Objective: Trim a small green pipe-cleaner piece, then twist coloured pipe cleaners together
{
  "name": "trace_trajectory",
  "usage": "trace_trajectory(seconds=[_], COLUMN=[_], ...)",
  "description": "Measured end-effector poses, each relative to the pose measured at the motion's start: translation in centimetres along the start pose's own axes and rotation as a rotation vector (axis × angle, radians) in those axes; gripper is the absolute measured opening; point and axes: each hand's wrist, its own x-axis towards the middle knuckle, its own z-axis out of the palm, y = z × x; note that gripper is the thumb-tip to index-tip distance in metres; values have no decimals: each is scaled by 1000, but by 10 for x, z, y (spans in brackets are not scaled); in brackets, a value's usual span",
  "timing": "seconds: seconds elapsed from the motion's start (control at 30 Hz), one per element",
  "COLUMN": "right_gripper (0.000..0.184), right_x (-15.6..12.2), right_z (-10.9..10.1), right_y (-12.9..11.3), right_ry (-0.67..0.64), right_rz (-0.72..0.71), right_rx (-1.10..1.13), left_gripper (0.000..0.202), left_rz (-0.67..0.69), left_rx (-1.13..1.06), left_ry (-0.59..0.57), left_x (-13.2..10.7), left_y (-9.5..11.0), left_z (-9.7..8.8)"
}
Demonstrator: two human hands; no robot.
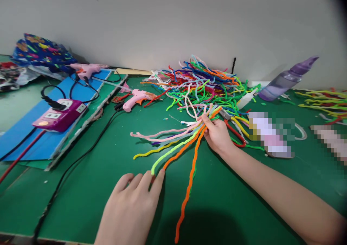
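My right hand (218,134) is closed around the middle of a bundle of fuzzy pipe cleaners (173,151) in orange, lime, yellow, pink and purple. Their loose ends fan out to the left and toward me. One long orange pipe cleaner (187,198) hangs down nearest me, with a green one partly behind it. My left hand (132,198) is at the fan's lower left, fingers curled, with its fingertips at the ends of a shorter orange strand (180,149) and the lime strand (169,154). Its thumb is hidden below the hand.
Behind lies a large heap of mixed pipe cleaners (200,78). Pink glue guns (139,97) (88,70), a purple power strip (59,115) and a black cord (81,154) are at left. Red-handled pliers (235,133), a white glue bottle (246,98) and a purple bottle (284,80) stand right.
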Motion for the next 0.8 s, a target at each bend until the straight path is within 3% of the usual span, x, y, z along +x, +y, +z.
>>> trace_trajectory(seconds=[0.1, 0.17, 0.3, 0.43, 0.57, 0.7, 0.8], right_gripper=[34, 37, 34, 31, 28, 29, 27], right_x=[-2, -5, -12, -18, -21, -21, -21], right_z=[0, -1, -1, 3, 8, 5, 3], right_y=[-1, -1, -5, -12, -17, -16, -17], right_ry=[-12, -28, -173, -275, -342, -370, -383], right_rz=[1, -14, -5, 114, 271, 189, 49], right_rx=[-118, -227, -370, -216, 33, -46, -254], left_gripper=[14, 15, 12, 38, 50, 32, 26], left_rz=[14, -28, -176, -266, -336, -626, -691], left_rx=[-264, -494, -735, -1163, -1587, -1936, -2071], left_ry=[89, 118, 95, -85, -157, -345, -474], left_x=[-5, 2, 39, 86, 117, 128, 125], left_y=[-3, -5, -15, -18, -4, 14, 23], left_z=[-20, -35, -47, -28, -1, 9, 7])
